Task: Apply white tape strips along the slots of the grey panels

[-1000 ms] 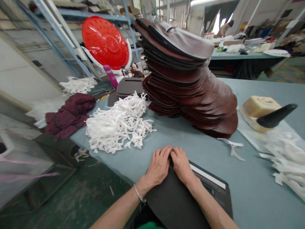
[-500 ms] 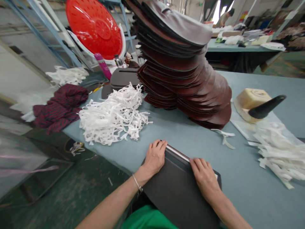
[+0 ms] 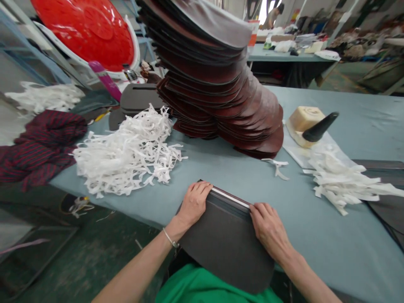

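Note:
Both hands grip a curved dark grey panel (image 3: 225, 244) at the table's near edge, its lower part hanging over my green top. My left hand (image 3: 194, 204) wraps the panel's upper edge at its left end. My right hand (image 3: 268, 229) holds the same edge further right. Between them runs a narrow white strip (image 3: 230, 197) along a dark seam. Beyond my hands stands a tall leaning stack of curved brown panels (image 3: 217, 80). A heap of white strips (image 3: 126, 155) lies to the left of it.
The blue-grey table top (image 3: 331, 227) holds a cream block with a black horn-shaped handle (image 3: 318, 126) and loose white strips (image 3: 341, 181). A maroon striped cloth (image 3: 41, 147) and a red round plastic lid (image 3: 85, 29) lie left. A person (image 3: 273, 10) stands far back.
My hands have slid apart along the panel's edge since the oldest frame, baring the white strip. The panel now sits more upright, and the whole scene has shifted left and up in view.

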Motion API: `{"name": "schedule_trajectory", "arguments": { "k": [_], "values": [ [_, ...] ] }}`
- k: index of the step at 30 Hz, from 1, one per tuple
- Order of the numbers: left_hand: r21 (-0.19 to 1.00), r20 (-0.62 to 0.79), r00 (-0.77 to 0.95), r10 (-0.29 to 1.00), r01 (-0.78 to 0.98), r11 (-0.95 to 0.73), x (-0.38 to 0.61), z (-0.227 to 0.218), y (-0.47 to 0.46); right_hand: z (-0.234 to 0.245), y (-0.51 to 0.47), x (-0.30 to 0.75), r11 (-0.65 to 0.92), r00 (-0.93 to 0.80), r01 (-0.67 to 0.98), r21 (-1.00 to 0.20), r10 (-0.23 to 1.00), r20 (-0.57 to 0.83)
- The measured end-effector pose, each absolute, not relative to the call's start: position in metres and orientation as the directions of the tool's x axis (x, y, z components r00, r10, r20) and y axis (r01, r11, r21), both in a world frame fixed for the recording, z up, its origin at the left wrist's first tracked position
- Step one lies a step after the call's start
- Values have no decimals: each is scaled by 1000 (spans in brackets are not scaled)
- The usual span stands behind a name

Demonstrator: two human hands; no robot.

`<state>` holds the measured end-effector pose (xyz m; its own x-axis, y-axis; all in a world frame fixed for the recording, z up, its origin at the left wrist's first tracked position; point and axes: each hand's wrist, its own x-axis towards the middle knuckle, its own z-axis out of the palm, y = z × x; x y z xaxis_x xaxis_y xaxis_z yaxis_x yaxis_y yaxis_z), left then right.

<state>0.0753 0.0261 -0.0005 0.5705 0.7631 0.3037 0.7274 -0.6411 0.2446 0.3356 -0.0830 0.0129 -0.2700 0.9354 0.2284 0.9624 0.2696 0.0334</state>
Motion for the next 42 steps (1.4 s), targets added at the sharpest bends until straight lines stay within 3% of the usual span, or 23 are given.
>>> {"name": "schedule_trajectory", "arguments": {
  "k": [6, 11, 13, 18, 21, 25, 29, 33, 38, 42],
  "values": [
    [245, 290, 527, 799, 766, -594, 81, 6, 23, 2, -85, 334, 271, -276, 961, 61, 901, 335],
    [376, 352, 349, 868, 797, -473, 70, 7, 34, 0, -49, 343, 259, -248, 966, 12, 909, 334],
    [434, 390, 232, 891, 808, -400, 57, 10, 41, 2, -24, 329, 273, -234, 959, -80, 916, 326],
    [462, 483, 58, 874, 831, -310, 27, 26, 63, 11, 59, 244, 331, -229, 818, -470, 938, 262],
    [407, 520, 42, 853, 866, -291, 21, 33, 81, 14, 116, 183, 333, -240, 760, -557, 942, 235],
    [231, 506, 146, 850, 926, -297, 16, 30, 111, 15, 160, 133, 301, -206, 746, -595, 953, 225],
    [67, 450, 212, 867, 961, -270, -2, 19, 134, 15, 146, 141, 265, -177, 691, -672, 964, 198],
    [-8, 400, 270, 876, 957, -291, -14, 15, 141, 22, 105, 180, 220, -173, 561, -798, 974, 147],
    [-14, 311, 281, 908, 957, -291, -8, 18, 140, 22, 69, 206, 16, 77, 317, -948, 996, 42],
    [-12, 283, 204, 937, 978, -209, -27, 19, 144, 7, 57, 224, -90, 360, 63, -994, 931, -61]
  ]
}}
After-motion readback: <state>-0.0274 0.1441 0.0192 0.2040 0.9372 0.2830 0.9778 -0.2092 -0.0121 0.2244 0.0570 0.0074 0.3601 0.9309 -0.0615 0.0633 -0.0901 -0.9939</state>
